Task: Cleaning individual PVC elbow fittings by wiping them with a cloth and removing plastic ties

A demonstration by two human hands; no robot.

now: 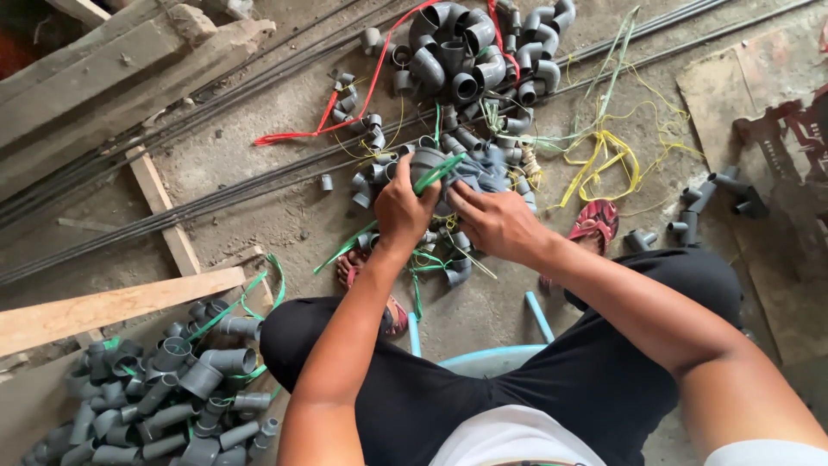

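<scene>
A green strap (438, 173) is pinched by the left hand (402, 210); its fingers (412, 186) are clenched on it. A bundle (448, 168) of grey fittings, held low above the floor (276, 211), is gripped by the right hand (493, 222). More fittings (470, 52) are heaped beyond, another pile (164, 397) at left.

Single head view, aimed steeply down from above seated person's lap. Hands (448, 216) seen close at centre; floor (285, 207) and fittings (466, 52) framed beyond, knees at bottom edge.
</scene>
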